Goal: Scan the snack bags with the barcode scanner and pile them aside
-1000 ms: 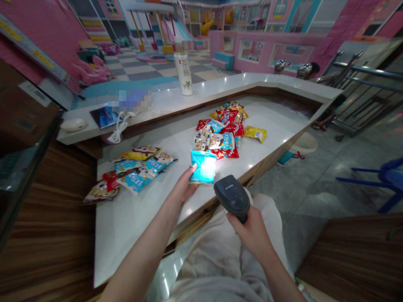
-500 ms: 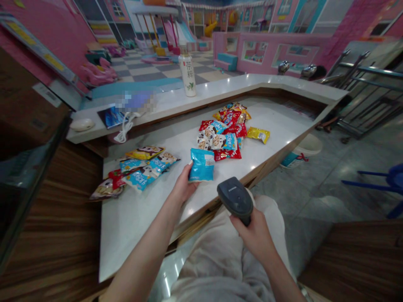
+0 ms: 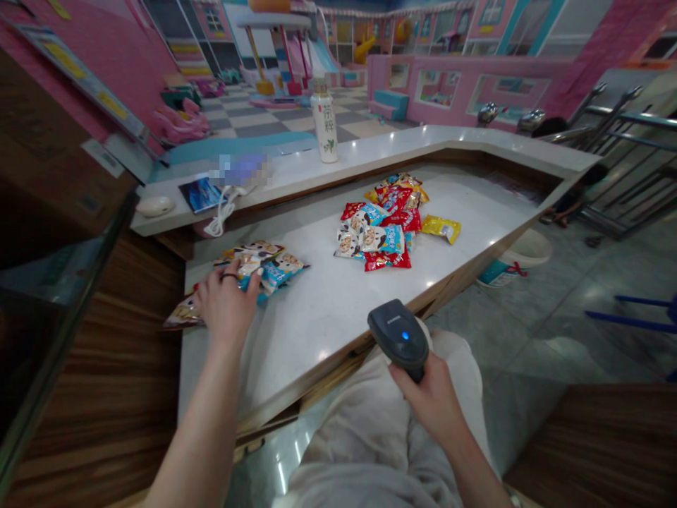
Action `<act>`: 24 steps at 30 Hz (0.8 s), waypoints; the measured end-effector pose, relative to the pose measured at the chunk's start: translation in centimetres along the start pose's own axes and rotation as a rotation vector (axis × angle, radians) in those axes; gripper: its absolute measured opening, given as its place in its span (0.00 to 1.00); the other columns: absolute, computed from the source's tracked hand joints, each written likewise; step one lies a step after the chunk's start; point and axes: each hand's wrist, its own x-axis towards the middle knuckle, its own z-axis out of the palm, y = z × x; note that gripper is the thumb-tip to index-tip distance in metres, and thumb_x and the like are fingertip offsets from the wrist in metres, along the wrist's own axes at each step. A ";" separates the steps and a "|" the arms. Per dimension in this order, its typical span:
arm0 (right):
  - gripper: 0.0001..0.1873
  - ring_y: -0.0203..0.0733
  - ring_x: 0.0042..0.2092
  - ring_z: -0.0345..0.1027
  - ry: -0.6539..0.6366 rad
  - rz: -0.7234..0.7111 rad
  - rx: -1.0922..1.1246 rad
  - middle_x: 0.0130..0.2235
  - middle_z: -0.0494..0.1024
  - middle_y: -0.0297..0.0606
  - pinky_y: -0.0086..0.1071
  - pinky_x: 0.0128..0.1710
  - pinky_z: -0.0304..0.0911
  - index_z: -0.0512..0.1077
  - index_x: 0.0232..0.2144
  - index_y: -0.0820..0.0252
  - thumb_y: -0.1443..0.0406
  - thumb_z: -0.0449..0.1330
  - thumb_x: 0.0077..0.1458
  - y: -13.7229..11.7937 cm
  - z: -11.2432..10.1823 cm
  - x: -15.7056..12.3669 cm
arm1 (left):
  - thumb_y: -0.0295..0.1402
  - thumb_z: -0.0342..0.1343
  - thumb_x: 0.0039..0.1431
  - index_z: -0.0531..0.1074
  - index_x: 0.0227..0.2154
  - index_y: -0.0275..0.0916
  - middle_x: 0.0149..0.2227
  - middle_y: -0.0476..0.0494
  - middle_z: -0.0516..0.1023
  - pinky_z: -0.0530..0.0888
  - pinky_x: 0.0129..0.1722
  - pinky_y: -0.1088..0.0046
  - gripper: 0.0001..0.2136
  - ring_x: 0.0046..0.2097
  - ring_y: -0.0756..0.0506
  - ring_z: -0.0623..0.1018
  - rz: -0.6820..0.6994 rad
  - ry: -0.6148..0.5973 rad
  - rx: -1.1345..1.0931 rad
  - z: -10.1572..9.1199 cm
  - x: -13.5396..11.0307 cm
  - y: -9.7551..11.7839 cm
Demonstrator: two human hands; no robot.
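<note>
My left hand (image 3: 227, 300) lies over the left pile of snack bags (image 3: 283, 271), fingers and thumb spread apart and touching the bags. Part of a blue-and-white bag shows between the thumb and fingers; the palm hides the rest. In my right hand (image 3: 431, 391) is a dark barcode scanner (image 3: 396, 335), gripped by its handle above my lap, with a blue light glowing on top. Farther off, a second heap holds red snack bags (image 3: 388, 259), blue-and-white snack bags (image 3: 381, 240) and yellow ones. A single yellow bag (image 3: 441, 228) rests at its right.
The white counter (image 3: 317, 310) has a raised ledge (image 3: 285, 175) at the back. On it stand a white bottle (image 3: 325, 127), a computer mouse (image 3: 154, 205) and a white cable (image 3: 225, 214). A white bucket (image 3: 521, 257) sits on the floor to the right, near metal railings (image 3: 629, 152).
My left hand has moved left from the front of the counter to the left pile, and the blue bag it held is now no longer there. The scanner's blue light has come on.
</note>
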 end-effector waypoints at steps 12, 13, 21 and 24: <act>0.07 0.44 0.30 0.73 0.040 -0.002 -0.009 0.27 0.79 0.35 0.29 0.31 0.66 0.75 0.30 0.61 0.63 0.59 0.51 0.6 -0.4 0.1 | 0.40 0.53 0.65 0.60 0.65 0.41 0.66 0.34 0.64 0.60 0.67 0.55 0.27 0.67 0.37 0.64 0.496 -0.194 -0.424 4.5 -0.4 12.3; 0.07 0.44 0.31 0.74 0.043 -0.006 -0.007 0.27 0.79 0.35 0.29 0.32 0.66 0.75 0.31 0.61 0.63 0.59 0.52 0.7 -0.4 0.1 | 0.40 0.53 0.65 0.60 0.66 0.41 0.66 0.34 0.63 0.60 0.67 0.56 0.27 0.67 0.38 0.64 0.562 -0.238 -0.459 5.7 -0.3 13.8; 0.05 0.43 0.30 0.73 0.072 -0.012 0.014 0.27 0.79 0.33 0.28 0.31 0.65 0.74 0.29 0.60 0.64 0.60 0.51 1.2 -0.9 0.0 | 0.41 0.57 0.63 0.58 0.68 0.37 0.70 0.30 0.56 0.54 0.69 0.50 0.32 0.70 0.32 0.57 0.759 -0.451 -0.376 12.9 2.1 21.6; 0.05 0.42 0.30 0.72 0.075 -0.004 0.014 0.26 0.78 0.33 0.28 0.30 0.65 0.74 0.29 0.60 0.64 0.60 0.51 1.3 -1.0 -0.1 | 0.41 0.56 0.64 0.61 0.66 0.36 0.69 0.29 0.59 0.54 0.69 0.50 0.30 0.71 0.32 0.56 0.775 -0.496 -0.382 13.9 2.5 21.8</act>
